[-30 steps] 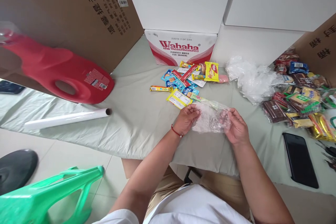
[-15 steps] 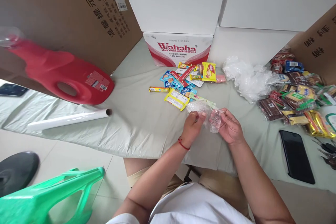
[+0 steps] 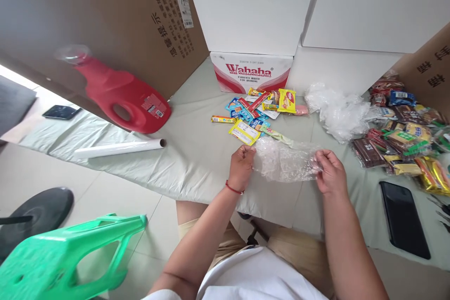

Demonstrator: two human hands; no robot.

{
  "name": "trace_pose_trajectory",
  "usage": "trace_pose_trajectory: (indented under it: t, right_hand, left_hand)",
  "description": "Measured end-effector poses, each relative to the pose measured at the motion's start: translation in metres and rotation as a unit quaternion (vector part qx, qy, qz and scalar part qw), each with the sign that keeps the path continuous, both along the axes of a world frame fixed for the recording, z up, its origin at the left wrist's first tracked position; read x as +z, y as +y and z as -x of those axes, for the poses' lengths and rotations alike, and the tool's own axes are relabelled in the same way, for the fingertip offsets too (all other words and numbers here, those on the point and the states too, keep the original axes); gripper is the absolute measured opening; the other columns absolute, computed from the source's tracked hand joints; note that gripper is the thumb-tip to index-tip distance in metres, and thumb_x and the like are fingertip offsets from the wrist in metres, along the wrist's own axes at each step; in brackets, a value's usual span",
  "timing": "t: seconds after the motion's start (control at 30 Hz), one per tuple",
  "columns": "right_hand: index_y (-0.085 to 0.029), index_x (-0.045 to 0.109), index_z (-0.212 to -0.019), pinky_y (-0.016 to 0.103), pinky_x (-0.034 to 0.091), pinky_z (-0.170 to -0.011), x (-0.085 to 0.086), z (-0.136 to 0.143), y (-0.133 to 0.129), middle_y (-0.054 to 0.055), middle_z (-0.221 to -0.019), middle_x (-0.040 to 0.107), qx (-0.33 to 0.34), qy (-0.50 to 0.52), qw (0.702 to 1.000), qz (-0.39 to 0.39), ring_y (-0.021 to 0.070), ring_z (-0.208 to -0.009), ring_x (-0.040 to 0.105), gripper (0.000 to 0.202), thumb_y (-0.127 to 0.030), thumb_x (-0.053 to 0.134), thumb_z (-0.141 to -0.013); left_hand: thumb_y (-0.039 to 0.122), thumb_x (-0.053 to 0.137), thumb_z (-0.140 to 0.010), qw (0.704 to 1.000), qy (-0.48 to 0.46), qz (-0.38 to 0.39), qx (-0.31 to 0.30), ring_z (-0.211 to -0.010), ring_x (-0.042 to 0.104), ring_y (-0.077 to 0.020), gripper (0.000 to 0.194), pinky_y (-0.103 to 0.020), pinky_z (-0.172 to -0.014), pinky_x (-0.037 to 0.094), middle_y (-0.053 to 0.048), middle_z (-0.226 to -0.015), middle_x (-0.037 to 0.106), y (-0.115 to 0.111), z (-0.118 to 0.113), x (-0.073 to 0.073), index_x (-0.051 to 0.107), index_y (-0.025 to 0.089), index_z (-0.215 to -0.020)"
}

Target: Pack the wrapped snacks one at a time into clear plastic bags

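A crinkled clear plastic bag [image 3: 286, 164] is stretched sideways above the cloth-covered table. My left hand [image 3: 242, 166] pinches its left end, and my right hand [image 3: 329, 171] grips the right end. Just beyond the bag lies a pale green snack packet [image 3: 277, 136], partly behind the plastic. A yellow and white packet [image 3: 245, 132] is close to my left fingertips. Farther back, small blue snack packets [image 3: 234, 105], red sticks [image 3: 258, 103] and a yellow packet [image 3: 287, 101] form a loose pile.
A heap of clear plastic bags [image 3: 337, 112] and many wrapped snacks [image 3: 404, 136] lie on the right, near a black phone [image 3: 404, 219]. Leftward are a red jug [image 3: 126, 98] and a white roll [image 3: 121, 148]. A Wahaba-style printed box [image 3: 251, 72] stands behind; a green stool [image 3: 70, 253] is on the floor.
My hands have moved apart, pulling the bunched plastic bag out into a wide strip. The whole view has shifted, so the surroundings appear farther right.
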State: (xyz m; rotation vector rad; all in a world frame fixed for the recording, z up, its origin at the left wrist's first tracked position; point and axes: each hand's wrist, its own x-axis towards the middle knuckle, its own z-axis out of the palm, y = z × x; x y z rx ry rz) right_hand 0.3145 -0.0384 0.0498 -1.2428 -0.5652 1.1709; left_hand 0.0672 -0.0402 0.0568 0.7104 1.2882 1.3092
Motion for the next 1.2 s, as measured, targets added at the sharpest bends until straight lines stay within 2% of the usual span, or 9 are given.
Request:
trace_pose_trajectory:
  t: [0.23,0.33,0.5,0.63,0.73,0.83,0.97,1.1,1.2]
  right_hand:
    - [-0.02,0.065,-0.082,0.018,0.029,-0.036,-0.001,-0.035,-0.033,-0.003,-0.067,0.06,0.034,-0.069,0.997,0.033,0.0066,-0.047,0.043,0.048,-0.051,0.093,-0.058]
    - [-0.02,0.066,-0.085,0.023,0.036,-0.04,-0.008,-0.042,-0.05,-0.001,-0.067,0.06,0.042,-0.18,0.981,0.054,0.0107,-0.049,0.046,0.049,-0.06,0.086,-0.065]
    - [-0.021,0.069,-0.095,0.034,0.05,-0.07,0.011,-0.023,-0.081,0.006,-0.085,0.067,-0.091,-0.502,0.858,-0.058,0.0194,-0.073,0.059,0.031,-0.051,0.065,-0.091]
    - [-0.027,0.069,-0.106,0.038,0.051,-0.081,0.031,0.032,-0.094,0.006,-0.097,0.069,0.095,-0.541,0.801,-0.239,0.0229,-0.089,0.062,0.015,-0.036,0.065,-0.096]
    - [-0.028,0.066,-0.123,0.046,0.052,-0.092,0.029,0.066,-0.093,0.01,-0.114,0.068,0.181,-0.542,0.774,-0.274,0.0286,-0.105,0.06,0.036,-0.039,0.074,-0.09]
    - [-0.028,0.069,-0.112,0.044,0.051,-0.089,0.021,0.077,-0.091,0.008,-0.105,0.069,0.196,-0.492,0.808,-0.26,0.0266,-0.102,0.06,0.017,-0.034,0.066,-0.096]
    - [-0.026,0.07,-0.092,0.033,0.048,-0.077,0.01,0.069,-0.094,0.003,-0.087,0.065,0.188,-0.342,0.903,-0.181,0.0196,-0.084,0.059,0.015,-0.036,0.061,-0.099]
    - [-0.025,0.064,-0.084,0.027,0.044,-0.066,0.005,0.064,-0.093,0.0,-0.078,0.054,0.121,-0.148,0.978,-0.089,0.0148,-0.071,0.05,0.026,-0.049,0.065,-0.095]
    - [-0.024,0.061,-0.082,0.025,0.043,-0.064,0.005,0.066,-0.09,-0.001,-0.079,0.051,0.107,-0.051,0.99,-0.081,0.0136,-0.072,0.05,0.029,-0.05,0.068,-0.092]
  left_hand:
    - [0.049,0.078,-0.075,0.999,-0.041,0.016,-0.015,-0.043,0.026,-0.0048,0.036,-0.021,-0.044,0.02,0.011,-0.053,0.032,-0.008,0.017,0.006,0.058,0.02,-0.078]
    - [0.049,0.076,-0.076,0.994,-0.073,0.068,-0.043,-0.041,0.021,-0.0047,0.033,-0.022,-0.042,0.016,0.011,-0.051,0.029,-0.014,0.018,0.002,0.061,0.02,-0.079]
    - [0.048,0.074,-0.078,0.982,-0.115,0.112,-0.099,-0.039,0.016,-0.0041,0.029,-0.024,-0.041,0.013,0.01,-0.05,0.029,-0.021,0.019,0.001,0.067,0.02,-0.084]
    - [0.046,0.075,-0.077,0.982,-0.124,0.099,-0.099,-0.04,0.019,-0.0041,0.032,-0.023,-0.042,0.012,0.01,-0.05,0.03,-0.031,0.003,0.013,0.07,0.018,-0.093]
    - [0.048,0.076,-0.077,0.98,-0.138,0.072,-0.122,-0.042,0.023,-0.0049,0.039,-0.023,-0.043,0.016,0.01,-0.05,0.033,-0.047,-0.014,0.028,0.072,0.017,-0.101]
    - [0.052,0.076,-0.079,0.978,-0.144,0.017,-0.153,-0.044,0.031,-0.0056,0.052,-0.024,-0.045,0.022,0.008,-0.052,0.044,-0.06,-0.017,0.041,0.072,0.014,-0.114]
    - [0.056,0.063,-0.086,0.979,-0.152,-0.029,-0.133,-0.04,0.031,-0.0048,0.056,-0.026,-0.044,0.015,0.0,-0.064,0.064,-0.063,-0.005,0.041,0.067,0.013,-0.123]
    - [0.038,0.074,-0.075,0.989,-0.126,0.051,-0.063,-0.045,0.037,-0.0039,0.036,-0.022,-0.045,0.02,0.003,-0.071,0.062,-0.06,-0.003,0.024,0.063,0.019,-0.104]
    - [0.046,0.079,-0.071,0.976,-0.112,0.129,-0.132,-0.061,0.054,-0.0083,0.037,-0.02,-0.05,0.034,0.0,-0.082,0.062,-0.065,-0.014,0.016,0.062,0.018,-0.089]
